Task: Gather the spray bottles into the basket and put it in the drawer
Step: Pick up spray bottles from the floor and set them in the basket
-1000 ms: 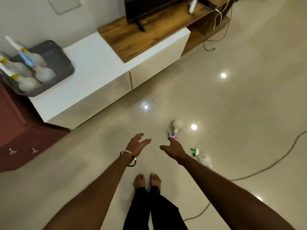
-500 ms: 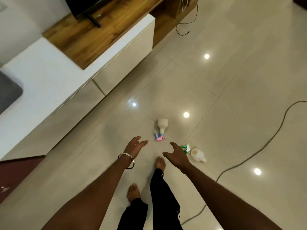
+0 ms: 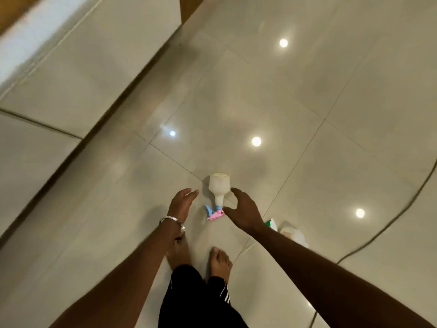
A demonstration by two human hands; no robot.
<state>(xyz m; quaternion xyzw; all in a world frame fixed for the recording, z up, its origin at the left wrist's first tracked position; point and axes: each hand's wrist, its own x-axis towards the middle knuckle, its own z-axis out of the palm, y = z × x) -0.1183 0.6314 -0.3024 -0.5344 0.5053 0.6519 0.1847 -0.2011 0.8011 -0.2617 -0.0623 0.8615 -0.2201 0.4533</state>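
Note:
A white spray bottle with a pink and blue trigger head (image 3: pixel 218 190) lies on the glossy tiled floor in front of my feet. My right hand (image 3: pixel 243 210) hovers just right of its neck, fingers spread, holding nothing. My left hand (image 3: pixel 182 203), with a metal bangle on the wrist, is open to the bottle's left, a short gap away. A second white bottle with a green trigger (image 3: pixel 292 234) lies further right, partly hidden behind my right forearm. The basket and the drawer are out of view.
A low white cabinet (image 3: pixel 71 74) runs along the left side, its base close to my left arm. A dark cable (image 3: pixel 390 221) curves across the floor on the right. Ceiling lights reflect off the tiles.
The view has swung down and forward; the basket and the cabinet top have left the frame. Both hands have moved closer to the pink-trigger bottle, one on each side of it.

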